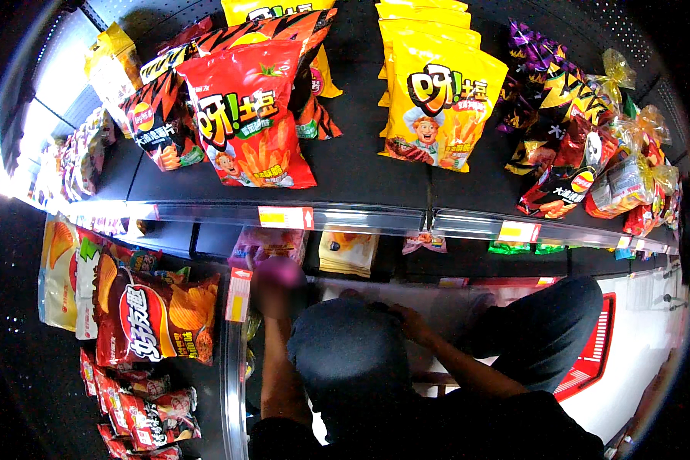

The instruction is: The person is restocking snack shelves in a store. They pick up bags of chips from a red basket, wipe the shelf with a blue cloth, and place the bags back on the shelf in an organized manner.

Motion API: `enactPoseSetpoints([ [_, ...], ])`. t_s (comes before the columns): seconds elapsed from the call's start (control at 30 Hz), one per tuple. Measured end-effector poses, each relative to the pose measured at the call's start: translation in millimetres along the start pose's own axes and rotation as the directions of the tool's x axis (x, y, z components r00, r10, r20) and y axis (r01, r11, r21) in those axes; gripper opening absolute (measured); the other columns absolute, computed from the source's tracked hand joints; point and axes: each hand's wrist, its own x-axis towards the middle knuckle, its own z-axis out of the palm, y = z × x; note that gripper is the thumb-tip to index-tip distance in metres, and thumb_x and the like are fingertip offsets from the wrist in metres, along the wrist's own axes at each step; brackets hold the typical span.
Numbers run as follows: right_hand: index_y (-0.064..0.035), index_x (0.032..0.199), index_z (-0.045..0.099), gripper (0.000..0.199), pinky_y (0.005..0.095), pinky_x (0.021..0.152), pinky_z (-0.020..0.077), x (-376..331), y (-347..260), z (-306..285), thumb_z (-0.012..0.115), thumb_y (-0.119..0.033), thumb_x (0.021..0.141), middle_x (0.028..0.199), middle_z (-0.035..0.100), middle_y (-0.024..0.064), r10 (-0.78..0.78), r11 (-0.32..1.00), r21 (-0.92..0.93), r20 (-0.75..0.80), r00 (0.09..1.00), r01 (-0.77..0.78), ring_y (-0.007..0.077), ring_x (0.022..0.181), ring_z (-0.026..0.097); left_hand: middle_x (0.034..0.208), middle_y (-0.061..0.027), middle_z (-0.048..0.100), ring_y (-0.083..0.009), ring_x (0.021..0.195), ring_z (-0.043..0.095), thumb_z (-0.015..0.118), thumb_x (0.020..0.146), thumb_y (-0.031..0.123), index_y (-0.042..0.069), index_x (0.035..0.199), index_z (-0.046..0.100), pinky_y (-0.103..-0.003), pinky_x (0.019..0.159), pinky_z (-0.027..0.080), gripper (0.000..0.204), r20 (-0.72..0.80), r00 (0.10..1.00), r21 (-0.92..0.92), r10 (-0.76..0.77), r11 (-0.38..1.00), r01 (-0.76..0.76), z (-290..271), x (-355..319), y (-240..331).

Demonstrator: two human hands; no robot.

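My left hand is raised to the lower shelf, blurred and dark. It is at the front of a pink-purple package, and a smeared pink patch covers its upper part, so its fingers and any grip are unclear. Beside my dark-clothed knee is my right hand, its forearm slanting in from the lower right. The fingers there are in shadow, and I cannot make out whether they hold anything. Right of the pink package stand cream-coloured packets.
Above, a black shelf carries red, yellow and dark snack bags. Its clear price-tag rail juts out over my hands. Brown chip bags and small red packets fill the left shelves. A red basket is beyond my right leg.
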Motion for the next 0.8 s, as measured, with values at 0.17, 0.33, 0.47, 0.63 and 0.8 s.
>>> enactPoseSetpoints([
  [0.17,-0.0035,0.12,0.06,0.032,0.0431,0.096,0.0463,-1,-12,0,0.062,-0.014,0.089,0.121,0.062,0.0191,-0.066,0.996,0.051,-0.023,0.998,0.067,0.0373,0.112,0.06,0.123,-0.0126,0.06,-0.0278,0.112,0.059,0.057,0.095,0.034,0.008,0.13,0.052,-0.042,0.096,0.049,0.044,0.017,0.923,-0.165,-0.385,0.909,0.382,-3,14,17],
  [0.33,-0.0033,0.121,0.061,0.035,0.0403,0.096,0.0462,-3,-8,6,0.065,-0.015,0.088,0.119,0.063,0.0186,-0.211,0.975,0.016,-0.212,0.954,0.22,0.033,0.109,0.062,0.123,-0.0127,0.06,-0.0297,0.111,0.059,0.058,0.093,0.039,0.008,0.131,0.051,-0.046,0.092,0.05,0.049,0.312,0.645,-0.644,-0.697,0.344,0.684,-9,15,20],
  [0.47,-0.0034,0.124,0.06,0.04,0.0397,0.099,0.0441,14,-48,-15,0.067,-0.02,0.088,0.12,0.063,0.0181,0.064,0.969,0.243,-0.111,0.992,-0.036,0.0318,0.112,0.06,0.123,-0.0128,0.061,-0.0312,0.11,0.06,0.059,0.092,0.044,0.009,0.132,0.051,-0.049,0.089,0.052,0.054,0.674,0.52,-0.729,-0.524,-0.358,0.584,-44,19,36],
  [0.63,-0.0018,0.123,0.059,0.041,0.0382,0.098,0.0446,18,-122,-49,0.063,-0.028,0.092,0.118,0.064,0.0177,0.056,0.977,0.212,-0.39,0.919,0.03,0.0304,0.109,0.061,0.123,-0.0129,0.061,-0.0331,0.109,0.06,0.06,0.091,0.05,0.01,0.134,0.05,-0.053,0.085,0.054,0.059,0.804,0.543,-0.553,-0.242,-0.64,0.534,-85,24,91],
  [0.8,-0.0041,0.123,0.06,0.045,0.0345,0.093,0.0452,51,-145,-79,0.071,-0.026,0.086,0.112,0.064,0.0131,0.007,0.916,0.365,-0.426,0.905,0.165,0.0222,0.104,0.06,0.127,-0.0142,0.059,-0.0324,0.109,0.06,0.057,0.088,0.061,0.009,0.138,0.046,-0.051,0.087,0.053,0.072,0.825,0.516,-0.55,-0.229,-0.532,0.644,-113,32,166],
])
